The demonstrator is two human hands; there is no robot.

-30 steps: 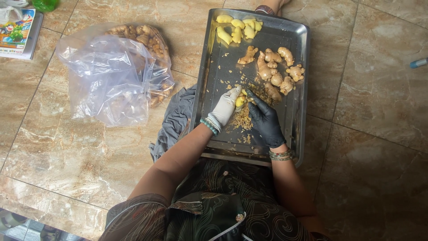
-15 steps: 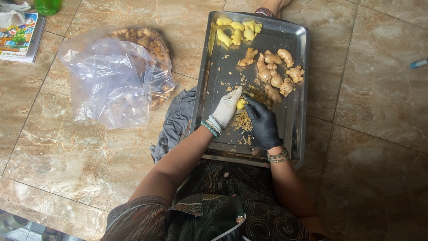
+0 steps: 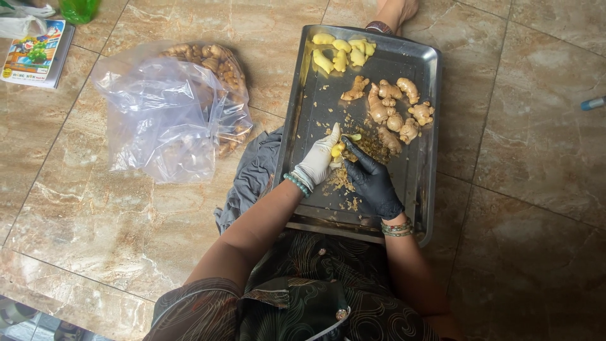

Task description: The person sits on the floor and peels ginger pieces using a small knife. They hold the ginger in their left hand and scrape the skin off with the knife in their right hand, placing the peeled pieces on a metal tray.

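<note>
brown marble-look floor tiles fill the view, and the person sits on them with a steel tray in front of the lap. far to the left of the hands lies a picture book with a green bottle beside it. nearer, still left of the hands, a clear plastic bag sprawls open, with unpeeled ginger roots showing at its far edge; too many overlap to count. a grey cloth lies bunched just left of the tray, beside the left forearm.

over the tray's middle, the left hand, in a white glove, is closed round a small yellow ginger piece. the right hand, in a black glove, is curled against that same piece; a pale sliver at its fingertips may be a blade or scraper, though i cannot tell. peelings lie under both hands.

this looks like mid-peel on one piece. finishing would call for turning it in the left hand to bare the remaining skin.

beyond the hands, about five peeled yellow pieces sit at the far edge, and to the right roughly seven unpeeled knobs wait. a foot rests past the tray.
</note>
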